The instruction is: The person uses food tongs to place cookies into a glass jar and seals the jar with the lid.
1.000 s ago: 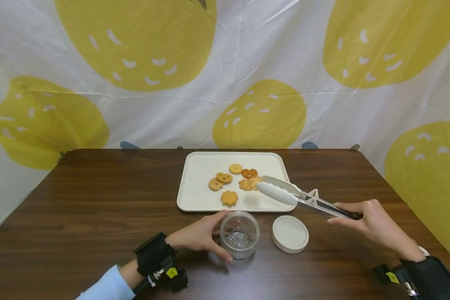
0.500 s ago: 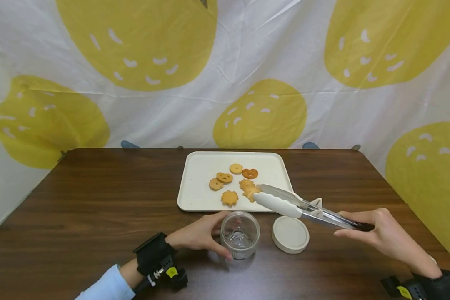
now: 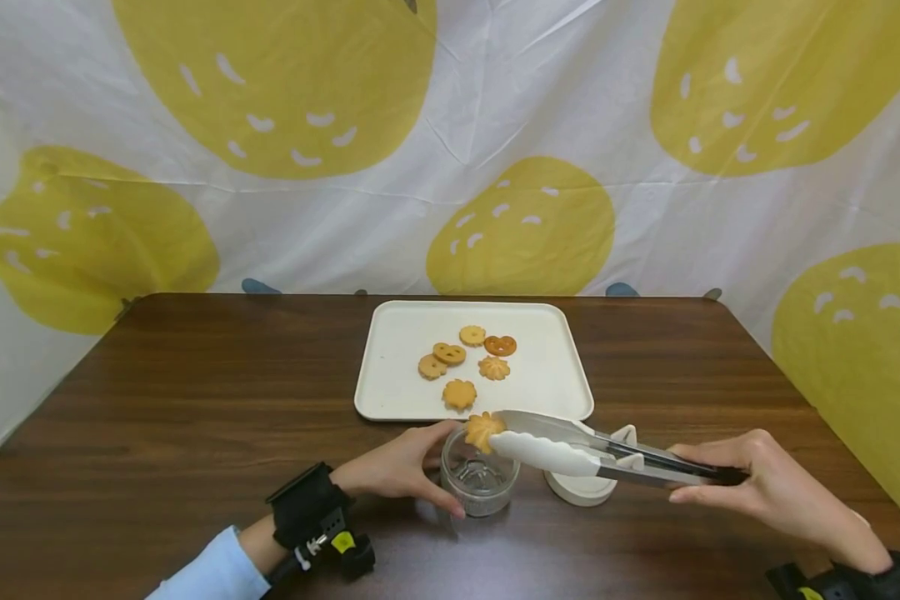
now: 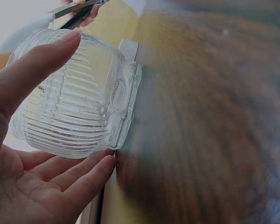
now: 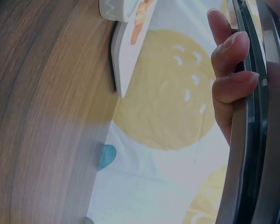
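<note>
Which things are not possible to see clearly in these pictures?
- Lid, head view: the tongs cover its top.
- Jar inside, head view: glass glare; contents unclear.
- Cookie grip, right wrist view: tong tips out of frame.
- Table, left wrist view: blurred.

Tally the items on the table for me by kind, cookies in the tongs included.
Cookies: 6, five on the tray and one in the tongs over the jar
Trays: 1
Glass jars: 1
Lids: 1
Tongs: 1
Total: 10
</note>
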Demonstrator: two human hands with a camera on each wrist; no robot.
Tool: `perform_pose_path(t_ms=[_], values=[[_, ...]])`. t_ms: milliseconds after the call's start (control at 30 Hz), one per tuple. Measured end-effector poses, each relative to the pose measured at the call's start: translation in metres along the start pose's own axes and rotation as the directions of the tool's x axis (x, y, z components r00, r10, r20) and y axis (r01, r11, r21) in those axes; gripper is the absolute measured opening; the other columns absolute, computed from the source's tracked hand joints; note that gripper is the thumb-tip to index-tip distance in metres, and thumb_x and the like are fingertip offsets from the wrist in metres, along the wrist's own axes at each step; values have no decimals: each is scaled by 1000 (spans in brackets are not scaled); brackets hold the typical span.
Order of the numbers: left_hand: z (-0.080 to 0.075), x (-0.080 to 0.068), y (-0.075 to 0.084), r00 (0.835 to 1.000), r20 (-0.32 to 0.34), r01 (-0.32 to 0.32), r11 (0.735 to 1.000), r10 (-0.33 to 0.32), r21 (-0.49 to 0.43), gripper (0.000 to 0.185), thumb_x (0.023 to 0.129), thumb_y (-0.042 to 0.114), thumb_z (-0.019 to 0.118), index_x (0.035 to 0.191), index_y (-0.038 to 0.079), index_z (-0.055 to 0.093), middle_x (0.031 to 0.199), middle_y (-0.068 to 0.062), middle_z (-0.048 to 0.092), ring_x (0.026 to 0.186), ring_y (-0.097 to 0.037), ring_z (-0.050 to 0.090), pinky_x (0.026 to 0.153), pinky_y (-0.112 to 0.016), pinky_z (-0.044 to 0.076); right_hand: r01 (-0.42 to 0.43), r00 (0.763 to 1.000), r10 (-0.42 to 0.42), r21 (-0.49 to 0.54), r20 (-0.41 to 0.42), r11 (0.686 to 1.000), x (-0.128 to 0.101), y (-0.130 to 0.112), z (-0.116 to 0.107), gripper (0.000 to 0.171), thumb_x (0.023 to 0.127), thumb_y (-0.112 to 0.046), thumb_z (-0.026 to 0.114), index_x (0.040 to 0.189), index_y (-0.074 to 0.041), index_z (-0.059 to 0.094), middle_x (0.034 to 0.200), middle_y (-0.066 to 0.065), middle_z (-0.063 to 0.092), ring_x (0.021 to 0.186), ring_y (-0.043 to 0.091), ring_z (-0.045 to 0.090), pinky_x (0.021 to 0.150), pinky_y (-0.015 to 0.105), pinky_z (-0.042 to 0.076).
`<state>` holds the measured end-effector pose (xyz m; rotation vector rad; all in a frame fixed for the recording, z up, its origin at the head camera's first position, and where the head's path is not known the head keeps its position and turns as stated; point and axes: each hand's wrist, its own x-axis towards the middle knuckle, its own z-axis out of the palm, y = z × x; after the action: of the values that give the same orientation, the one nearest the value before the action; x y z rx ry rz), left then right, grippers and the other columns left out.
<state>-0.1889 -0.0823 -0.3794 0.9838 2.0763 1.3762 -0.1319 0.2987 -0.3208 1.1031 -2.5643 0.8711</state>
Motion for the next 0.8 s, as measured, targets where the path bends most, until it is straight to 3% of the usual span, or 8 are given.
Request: perform_pose_path(t_ms=[133,300,500,800], values=[[1,0,0,1000,-9,8,1000,-8,13,80,64,10,80,130,4,35,127,-6,44,116,-17,44,95,-20,37,39,999,-40,35,15,999,1,0,3,39,65,-5,76,103,-7,67,92,-2,67,74,0,60,61,8,45],[1,0,-1,1000,-5,-1,1000,1,-12,78,64,9,80,129,4,35,126,-7,45,117,-18,43,95,-20,38,27,999,-29,49,39,998,2,-2,5,36,66,-7,76,101,-7,67,90,-4,67,72,-1,60,59,9,45],[1,0,0,1000,-21,-8,999,9,44,79,63,12,81,128,4,36,125,-6,46,116,-17,44,96,-21,36,25,999,-26,37,35,999,3,-3,4,36,66,-8,76,101,-6,67,90,-4,67,71,-1,60,58,9,45],[0,0,0,1000,-8,-24,1000,24,-11,79,64,7,79,130,2,34,128,-10,43,118,-20,42,95,-21,38,40,999,-41,6,13,999,4,-4,4,37,63,-9,78,99,-6,68,87,-3,67,68,-4,56,55,9,42]])
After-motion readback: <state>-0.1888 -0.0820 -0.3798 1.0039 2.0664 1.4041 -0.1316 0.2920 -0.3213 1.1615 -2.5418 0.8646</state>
